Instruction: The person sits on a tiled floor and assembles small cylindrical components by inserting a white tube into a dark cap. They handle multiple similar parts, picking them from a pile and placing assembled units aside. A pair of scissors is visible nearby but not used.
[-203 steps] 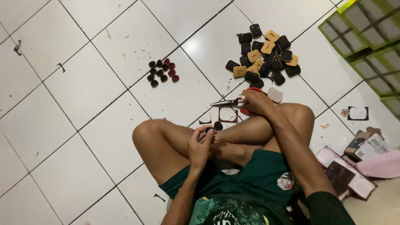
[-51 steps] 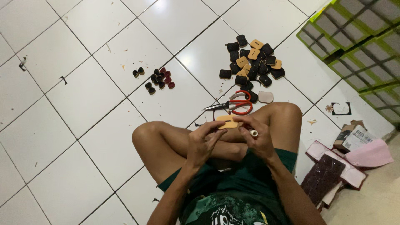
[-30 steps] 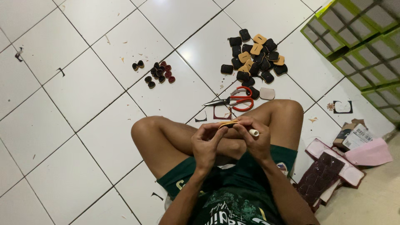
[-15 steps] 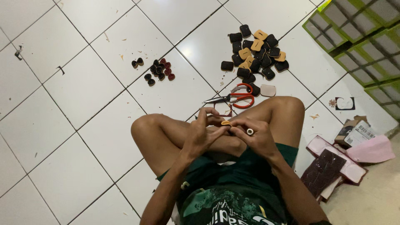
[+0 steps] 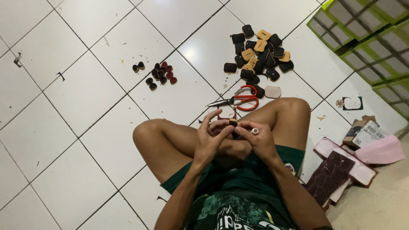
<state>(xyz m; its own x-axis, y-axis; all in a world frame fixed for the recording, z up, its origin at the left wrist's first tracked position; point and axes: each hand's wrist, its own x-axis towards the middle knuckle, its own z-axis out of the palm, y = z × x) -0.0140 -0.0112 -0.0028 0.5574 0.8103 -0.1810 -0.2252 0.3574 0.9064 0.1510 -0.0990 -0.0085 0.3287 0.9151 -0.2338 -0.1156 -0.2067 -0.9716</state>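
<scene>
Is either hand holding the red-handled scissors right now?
No: the red-handled scissors lie on the white tiled floor, while the left hand and right hand pinch a small dark piece.

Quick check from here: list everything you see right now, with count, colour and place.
small piece: one, tan and black, pinched between both hands' fingertips
scissors: one pair, red handles, on the floor just beyond the knees
large pile: many black and tan pieces, on the floor, top centre
small pile: about a dozen dark and reddish bits, on the floor, upper left
pale piece: one, beside the scissors
dark sheets: a few, maroon on pink backing, floor at right
crates: stacked, green, top right
floor: white tiles
left hand: holding the small piece
right hand: holding the small piece, ring on one finger
</scene>
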